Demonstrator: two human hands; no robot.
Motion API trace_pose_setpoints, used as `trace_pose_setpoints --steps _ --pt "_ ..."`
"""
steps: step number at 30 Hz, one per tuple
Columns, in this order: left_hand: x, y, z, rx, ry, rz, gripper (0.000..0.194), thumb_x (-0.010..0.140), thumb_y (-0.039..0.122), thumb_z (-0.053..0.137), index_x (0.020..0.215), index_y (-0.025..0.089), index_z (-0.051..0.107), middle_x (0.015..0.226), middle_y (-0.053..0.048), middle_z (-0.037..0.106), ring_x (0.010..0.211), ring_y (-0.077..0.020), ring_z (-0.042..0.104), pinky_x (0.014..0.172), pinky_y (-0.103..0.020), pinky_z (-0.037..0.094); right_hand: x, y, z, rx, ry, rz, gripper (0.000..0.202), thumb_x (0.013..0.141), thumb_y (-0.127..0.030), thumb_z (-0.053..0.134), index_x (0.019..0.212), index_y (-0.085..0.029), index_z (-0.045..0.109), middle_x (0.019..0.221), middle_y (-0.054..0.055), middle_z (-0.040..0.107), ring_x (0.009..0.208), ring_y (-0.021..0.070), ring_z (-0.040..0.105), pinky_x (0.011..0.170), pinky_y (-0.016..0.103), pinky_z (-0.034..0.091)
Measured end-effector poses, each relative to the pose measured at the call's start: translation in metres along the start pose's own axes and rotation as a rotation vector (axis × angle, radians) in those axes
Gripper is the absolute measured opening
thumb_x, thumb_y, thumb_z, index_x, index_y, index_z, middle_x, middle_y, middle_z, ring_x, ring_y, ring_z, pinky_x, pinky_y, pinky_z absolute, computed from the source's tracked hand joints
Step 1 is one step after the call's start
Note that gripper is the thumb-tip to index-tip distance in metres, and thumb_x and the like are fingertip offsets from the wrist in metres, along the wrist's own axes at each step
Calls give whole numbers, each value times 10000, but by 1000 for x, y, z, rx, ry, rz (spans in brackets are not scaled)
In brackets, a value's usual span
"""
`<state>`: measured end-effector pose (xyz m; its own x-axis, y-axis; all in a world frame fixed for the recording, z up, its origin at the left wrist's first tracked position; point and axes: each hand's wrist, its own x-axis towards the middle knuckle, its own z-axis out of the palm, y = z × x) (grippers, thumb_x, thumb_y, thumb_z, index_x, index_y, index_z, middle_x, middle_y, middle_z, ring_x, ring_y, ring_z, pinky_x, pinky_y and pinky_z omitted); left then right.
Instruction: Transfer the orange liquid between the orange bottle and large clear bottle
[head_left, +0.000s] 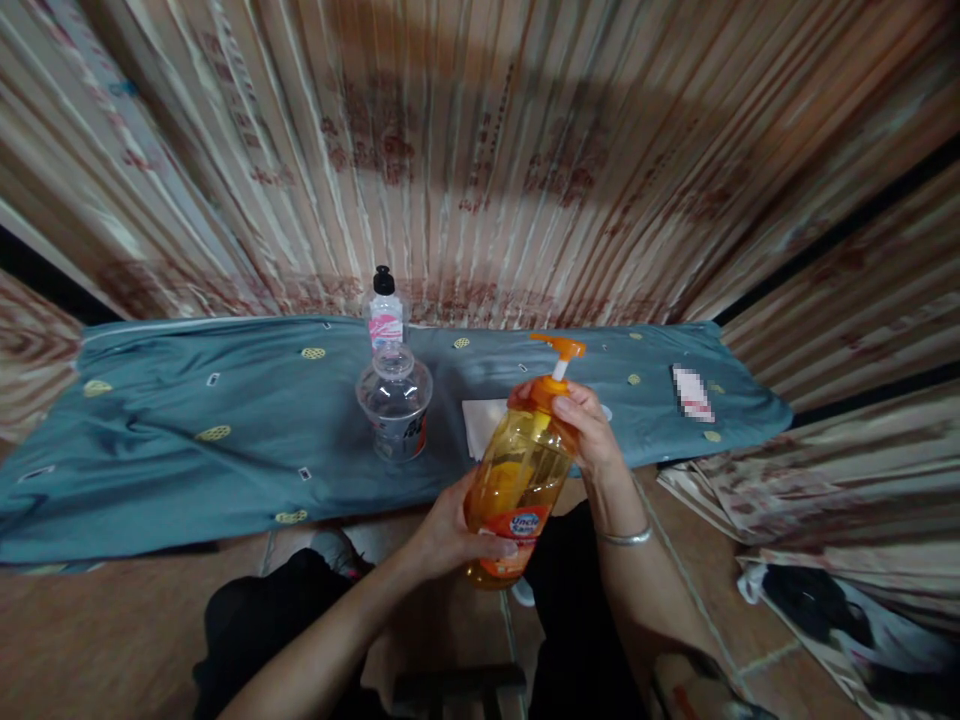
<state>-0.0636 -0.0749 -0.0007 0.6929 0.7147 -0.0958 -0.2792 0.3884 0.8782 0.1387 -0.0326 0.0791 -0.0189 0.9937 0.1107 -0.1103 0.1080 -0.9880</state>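
A large pump bottle [517,490] of clear yellow liquid, with an orange label, is held tilted in front of me, its top leaning right. My left hand [461,530] is wrapped round its lower body, the thumb across the label. Up at the neck, my right hand [581,425] grips the orange collar below the pump head [559,347]. Left of it on the cloth stands a clear plastic tub with a domed lid [395,400]. Behind that tub is a small clear bottle with a black cap and pink label [385,325].
A teal patterned cloth [165,430] covers the long low surface ahead. White paper [478,420] lies partly hidden behind the pump bottle. Farther right is a blurred-out flat item [693,393]. Pleated curtains [450,150] surround the back and sides; a bag [840,620] sits on the tiled floor.
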Motion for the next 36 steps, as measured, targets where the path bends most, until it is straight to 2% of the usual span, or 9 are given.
trace_pose_setpoints --steps 4,9,14,18,23,25,30,33,36 --pt "1 0 1 33 21 31 851 587 414 1000 1310 182 615 1319 -153 753 1249 -379 702 1099 -519 521 3 1 -4 11 14 -28 602 651 -743 891 1000 -272 753 1002 58 810 925 278 760 857 423 624" --pt "5 2 -6 212 90 90 790 639 374 971 1309 183 599 1323 -149 750 1254 -360 701 1131 -514 496 4 -4 -7 -13 71 -85 519 620 -652 962 904 -277 743 1010 33 810 843 228 741 803 374 629" --pt "11 2 -7 188 66 85 823 625 358 970 1328 186 579 1330 -141 757 1264 -346 701 1130 -490 498 2 -12 -8 28 4 -42 485 701 -660 895 964 -268 783 1002 48 819 874 256 758 823 403 635" --pt "14 1 -7 262 103 92 800 635 380 957 1312 179 580 1289 -146 776 1222 -346 725 1100 -488 520 3 -12 -7 7 21 -114 497 757 -674 857 1026 -262 783 1079 68 820 1001 263 757 915 404 622" --pt "16 5 -7 343 162 92 781 612 387 944 1273 169 590 1271 -157 780 1204 -354 733 1075 -481 542 8 -8 -7 -51 135 -149 450 681 -574 966 926 -277 732 1090 38 818 819 193 735 759 330 624" --pt "16 6 -7 342 162 93 774 611 385 937 1271 170 594 1262 -151 785 1199 -350 736 1075 -478 544 8 -9 -8 -36 108 -114 417 703 -563 953 914 -272 742 1097 45 819 855 211 753 800 354 633" --pt "15 9 -7 350 173 87 786 600 374 939 1274 169 590 1281 -159 781 1217 -356 731 1097 -488 533 6 -14 -9 -5 -4 -80 456 756 -642 880 986 -262 780 1132 84 819 1104 301 761 1016 467 601" --pt "13 9 -8 372 178 96 750 617 343 924 1269 178 591 1280 -144 784 1217 -349 732 1090 -487 539 8 -10 -10 -31 40 -133 504 705 -631 929 1026 -281 760 1146 73 813 1067 279 762 973 441 618" --pt "12 10 -9 418 199 107 721 621 347 925 1244 178 603 1262 -138 790 1197 -352 740 1071 -489 551 9 -7 -12 -80 93 -155 484 660 -570 982 967 -286 738 1132 50 810 961 239 761 893 396 635"
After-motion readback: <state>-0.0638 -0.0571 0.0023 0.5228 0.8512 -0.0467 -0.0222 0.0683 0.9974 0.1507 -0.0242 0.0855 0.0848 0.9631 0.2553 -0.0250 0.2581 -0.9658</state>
